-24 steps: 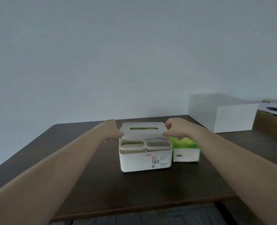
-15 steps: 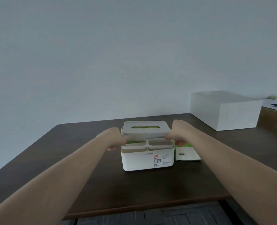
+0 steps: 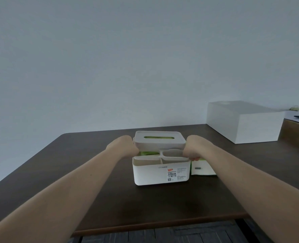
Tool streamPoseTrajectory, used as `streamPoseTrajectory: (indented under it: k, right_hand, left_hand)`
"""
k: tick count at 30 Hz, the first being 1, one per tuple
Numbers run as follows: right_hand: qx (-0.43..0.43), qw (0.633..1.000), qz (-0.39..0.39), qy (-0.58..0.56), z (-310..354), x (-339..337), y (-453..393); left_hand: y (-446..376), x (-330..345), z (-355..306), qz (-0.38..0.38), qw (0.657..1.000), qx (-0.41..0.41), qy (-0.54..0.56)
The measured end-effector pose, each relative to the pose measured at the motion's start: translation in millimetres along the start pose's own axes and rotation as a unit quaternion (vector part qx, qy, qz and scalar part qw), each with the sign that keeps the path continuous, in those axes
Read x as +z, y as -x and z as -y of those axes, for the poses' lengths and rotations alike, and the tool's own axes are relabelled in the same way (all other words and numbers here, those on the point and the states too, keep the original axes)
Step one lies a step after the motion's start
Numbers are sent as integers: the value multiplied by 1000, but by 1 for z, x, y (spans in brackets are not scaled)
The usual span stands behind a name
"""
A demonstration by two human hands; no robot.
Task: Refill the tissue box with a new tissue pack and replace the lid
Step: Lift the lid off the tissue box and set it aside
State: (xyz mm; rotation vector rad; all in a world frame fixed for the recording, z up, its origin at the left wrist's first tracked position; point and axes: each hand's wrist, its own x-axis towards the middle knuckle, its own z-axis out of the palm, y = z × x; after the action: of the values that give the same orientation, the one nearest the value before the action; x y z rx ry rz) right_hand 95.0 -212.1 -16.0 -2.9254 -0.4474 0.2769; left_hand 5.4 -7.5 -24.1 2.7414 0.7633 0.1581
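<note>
Two hands, left hand [image 3: 127,148] and right hand [image 3: 191,149], pinch the lid [image 3: 159,140] ends; your fingers span its long axis above the tissue box [image 3: 160,172].

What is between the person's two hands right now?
In the head view, the white lid with its slot spans the gap between the left hand and the right hand, raised above the tissue box.
</note>
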Motion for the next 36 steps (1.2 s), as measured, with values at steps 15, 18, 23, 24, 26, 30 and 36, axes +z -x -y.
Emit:
streamPoseTrajectory:
  k: [15,18,23,24,26,30,36]
  right_hand:
    - [-68,977,-100,-174,50,-32,10]
    - [-91,970,-103,-200,75,-29,6]
    - [-120,971,-108,-178,120,-20,-3]
    - [-123,973,-104,-165,130,-18,-5]
    - [-126,979,-90,-135,150,-12,-11]
    - [-144,985,-67,-73,183,3,-21]
    - [-162,985,-47,38,216,25,-32]
  left_hand:
    - [4,-50,44,-123,984,-24,124]
    - [0,-53,68,-127,982,-44,135]
    - [-6,-46,112,-151,974,-77,151]
    - [-8,-43,121,-154,973,-84,153]
    - [-11,-38,139,-154,971,-102,152]
    - [-19,-30,173,-142,972,-129,139]
    - [-34,-15,208,-127,972,-159,116]
